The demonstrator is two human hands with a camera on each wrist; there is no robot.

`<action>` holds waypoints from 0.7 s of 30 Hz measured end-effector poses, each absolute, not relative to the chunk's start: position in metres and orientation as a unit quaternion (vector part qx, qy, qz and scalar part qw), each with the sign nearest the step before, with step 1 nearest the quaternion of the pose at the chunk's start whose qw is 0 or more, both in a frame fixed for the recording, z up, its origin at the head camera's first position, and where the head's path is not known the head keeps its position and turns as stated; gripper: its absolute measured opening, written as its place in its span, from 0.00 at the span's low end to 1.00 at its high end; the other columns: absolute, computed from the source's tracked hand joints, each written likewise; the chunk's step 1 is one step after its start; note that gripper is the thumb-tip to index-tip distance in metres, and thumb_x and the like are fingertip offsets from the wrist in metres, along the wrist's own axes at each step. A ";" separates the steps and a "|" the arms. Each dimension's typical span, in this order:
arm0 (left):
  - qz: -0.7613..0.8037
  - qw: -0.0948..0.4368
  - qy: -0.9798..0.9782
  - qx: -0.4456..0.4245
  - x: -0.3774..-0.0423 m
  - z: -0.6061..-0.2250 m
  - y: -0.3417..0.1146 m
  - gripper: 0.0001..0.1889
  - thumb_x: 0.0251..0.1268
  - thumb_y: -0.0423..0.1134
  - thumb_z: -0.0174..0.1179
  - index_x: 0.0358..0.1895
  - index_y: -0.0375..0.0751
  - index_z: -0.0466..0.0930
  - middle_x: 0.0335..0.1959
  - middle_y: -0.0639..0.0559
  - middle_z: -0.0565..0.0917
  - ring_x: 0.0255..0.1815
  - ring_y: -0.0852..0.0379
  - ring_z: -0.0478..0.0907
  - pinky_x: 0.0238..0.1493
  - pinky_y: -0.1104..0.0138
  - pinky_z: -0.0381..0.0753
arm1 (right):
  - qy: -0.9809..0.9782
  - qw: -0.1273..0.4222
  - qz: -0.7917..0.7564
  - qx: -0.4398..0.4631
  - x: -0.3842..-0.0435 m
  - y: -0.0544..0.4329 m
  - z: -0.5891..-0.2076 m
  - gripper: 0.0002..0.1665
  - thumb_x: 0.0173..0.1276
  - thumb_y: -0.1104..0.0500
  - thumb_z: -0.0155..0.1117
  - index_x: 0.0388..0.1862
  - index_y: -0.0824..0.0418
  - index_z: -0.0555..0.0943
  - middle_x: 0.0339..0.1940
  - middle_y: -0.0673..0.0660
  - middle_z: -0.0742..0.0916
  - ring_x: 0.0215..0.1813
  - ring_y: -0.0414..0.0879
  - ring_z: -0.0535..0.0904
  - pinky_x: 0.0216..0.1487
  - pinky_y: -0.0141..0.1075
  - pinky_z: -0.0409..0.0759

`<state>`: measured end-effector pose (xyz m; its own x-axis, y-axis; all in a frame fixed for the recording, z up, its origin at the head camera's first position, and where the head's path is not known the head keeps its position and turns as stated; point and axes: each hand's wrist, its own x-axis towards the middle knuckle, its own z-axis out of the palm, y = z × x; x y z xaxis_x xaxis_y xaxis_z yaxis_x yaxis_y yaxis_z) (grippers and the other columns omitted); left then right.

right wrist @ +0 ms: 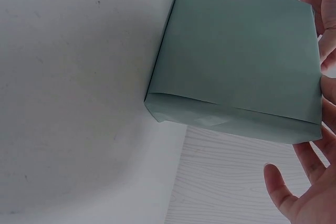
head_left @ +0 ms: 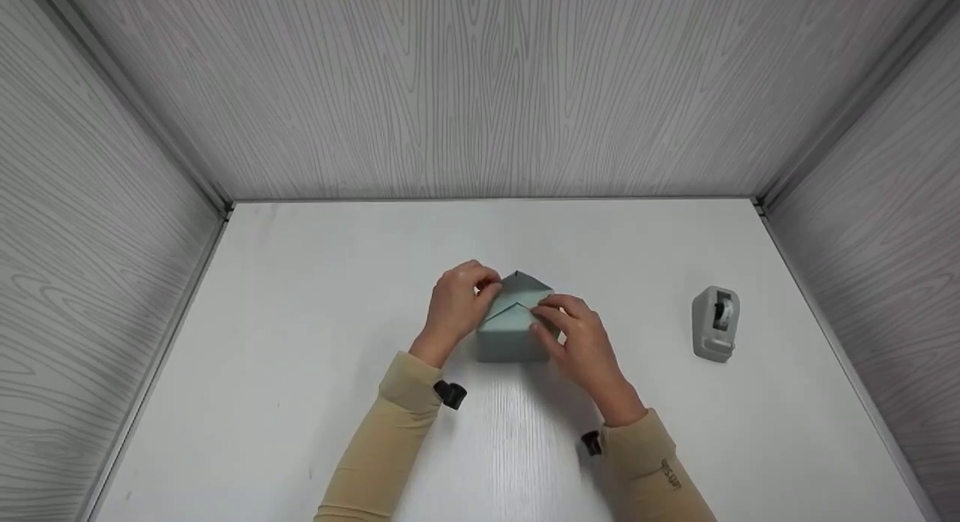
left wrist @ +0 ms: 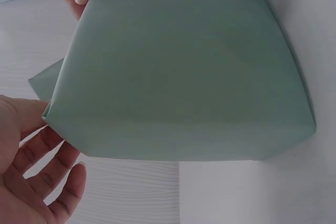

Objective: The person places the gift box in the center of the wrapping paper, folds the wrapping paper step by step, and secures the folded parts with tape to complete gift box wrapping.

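A box-shaped parcel in pale green paper (head_left: 514, 346) stands on the white table, with pointed paper flaps (head_left: 525, 282) rising at its top. My left hand (head_left: 461, 301) pinches the paper at the upper left edge. Across from it, my right hand (head_left: 577, 342) holds the right edge of the top fold between bent fingers and thumb. In the left wrist view, a broad green side (left wrist: 178, 72) fills the middle, and left fingers (left wrist: 52, 161) meet its corner. Another flat green side (right wrist: 236, 51) appears in the right wrist view, beside right fingers (right wrist: 310, 166). The parcel's underside is hidden.
A grey tape dispenser (head_left: 715, 323) with a roll in it stands on the table at the right. Grey wood-grain panels (head_left: 480, 94) enclose the table (head_left: 300, 267) at the back and both sides. Small black devices (head_left: 450, 394) sit at both wrists.
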<state>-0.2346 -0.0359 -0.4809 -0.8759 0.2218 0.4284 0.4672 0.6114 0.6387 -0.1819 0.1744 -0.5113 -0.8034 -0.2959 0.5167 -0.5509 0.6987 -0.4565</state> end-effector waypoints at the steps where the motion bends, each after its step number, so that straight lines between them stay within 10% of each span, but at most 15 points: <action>1: -0.394 0.156 -0.884 -0.195 -0.235 -0.481 -0.036 0.02 0.63 0.33 0.66 0.34 0.40 0.87 0.29 0.53 0.82 0.30 0.58 0.77 0.34 0.64 0.78 | -0.897 0.209 0.309 0.237 -0.182 0.174 -0.511 0.12 0.67 0.57 0.69 0.47 0.60 0.87 0.50 0.54 0.83 0.55 0.49 0.78 0.56 0.45 0.75; 21: -0.391 0.163 -0.879 -0.219 -0.234 -0.475 -0.030 0.04 0.67 0.36 0.63 0.37 0.41 0.86 0.32 0.52 0.82 0.33 0.59 0.78 0.35 0.65 0.78 | -0.893 0.210 0.316 0.242 -0.182 0.174 -0.511 0.12 0.67 0.58 0.69 0.46 0.61 0.87 0.50 0.55 0.83 0.55 0.50 0.78 0.55 0.45 0.76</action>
<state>-0.2342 -0.0305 -0.4746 -0.8513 0.2572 0.4573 0.5118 0.5987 0.6161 -0.1819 0.1741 -0.5107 -0.7952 -0.2991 0.5274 -0.5643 0.6832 -0.4635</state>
